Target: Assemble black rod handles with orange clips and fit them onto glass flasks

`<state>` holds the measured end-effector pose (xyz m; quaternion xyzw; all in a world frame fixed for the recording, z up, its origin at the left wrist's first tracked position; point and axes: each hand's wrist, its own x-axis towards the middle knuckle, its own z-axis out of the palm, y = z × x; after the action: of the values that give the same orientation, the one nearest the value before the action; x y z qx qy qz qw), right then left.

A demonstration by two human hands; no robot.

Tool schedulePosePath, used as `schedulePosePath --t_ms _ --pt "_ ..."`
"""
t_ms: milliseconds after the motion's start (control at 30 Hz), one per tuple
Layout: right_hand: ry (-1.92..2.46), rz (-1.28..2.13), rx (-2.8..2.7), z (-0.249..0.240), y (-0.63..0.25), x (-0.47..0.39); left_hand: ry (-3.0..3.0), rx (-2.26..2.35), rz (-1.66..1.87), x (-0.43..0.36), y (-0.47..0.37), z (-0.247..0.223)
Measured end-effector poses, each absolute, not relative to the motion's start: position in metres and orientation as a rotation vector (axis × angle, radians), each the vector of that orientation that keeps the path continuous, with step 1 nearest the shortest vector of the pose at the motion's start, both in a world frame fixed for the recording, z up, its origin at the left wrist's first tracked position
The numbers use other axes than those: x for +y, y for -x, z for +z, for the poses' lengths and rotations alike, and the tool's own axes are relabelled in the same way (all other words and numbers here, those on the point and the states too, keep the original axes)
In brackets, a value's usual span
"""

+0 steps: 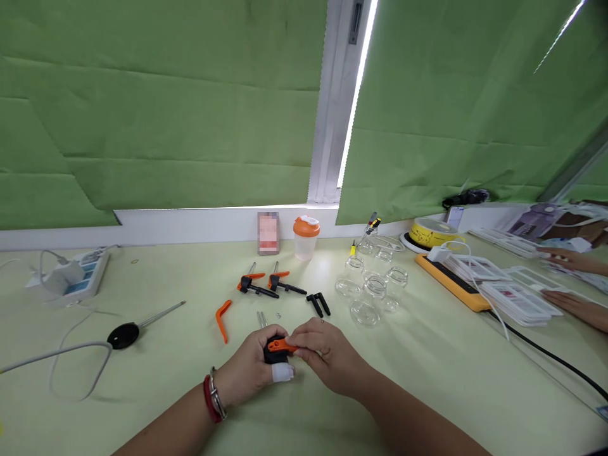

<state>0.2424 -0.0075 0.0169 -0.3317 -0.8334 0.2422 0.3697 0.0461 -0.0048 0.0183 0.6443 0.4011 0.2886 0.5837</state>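
Observation:
My left hand (254,364), with white tape on its thumb, is closed around a black part (275,356) with two metal rods sticking out beyond the fingers. An orange piece (280,345) lies against that part, and the fingers of my right hand (327,354) pinch its right end. Beyond my hands, two black-and-orange clamp-like assemblies (256,290) (286,285) rest on the table. A loose orange lever (221,321) lies left of them, and two black handles (318,304) lie to the right. A tiny metal piece (278,315) sits just past my left hand.
A black-handled screwdriver (124,335) and white cables are at the left. Behind stand an orange-lidded cup (305,239) and a phone (268,234). Clear glass jars (375,288), an orange-and-black power strip (451,283) and plastic cases (517,303) are at the right, near another person's hands (574,307).

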Motion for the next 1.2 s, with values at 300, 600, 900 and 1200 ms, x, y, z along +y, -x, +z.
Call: schedulePosePath --t_ms 300,600,900,1200 --pt "0.838 0.538 -2.196 0.011 -0.238 -0.009 -1.501 0.888 0.685 -0.004 -0.047 0.016" --pt "0.823 0.516 -2.216 0.011 -0.235 -0.013 -1.542 0.877 0.668 -0.006 -0.047 0.022" --pt "0.794 0.537 -2.268 0.016 -0.233 -0.013 -1.422 0.857 0.744 -0.008 -0.045 0.023" --pt "1.028 0.124 -1.986 0.004 -0.230 -0.012 -0.929 0.798 1.218 0.016 -0.022 0.029"
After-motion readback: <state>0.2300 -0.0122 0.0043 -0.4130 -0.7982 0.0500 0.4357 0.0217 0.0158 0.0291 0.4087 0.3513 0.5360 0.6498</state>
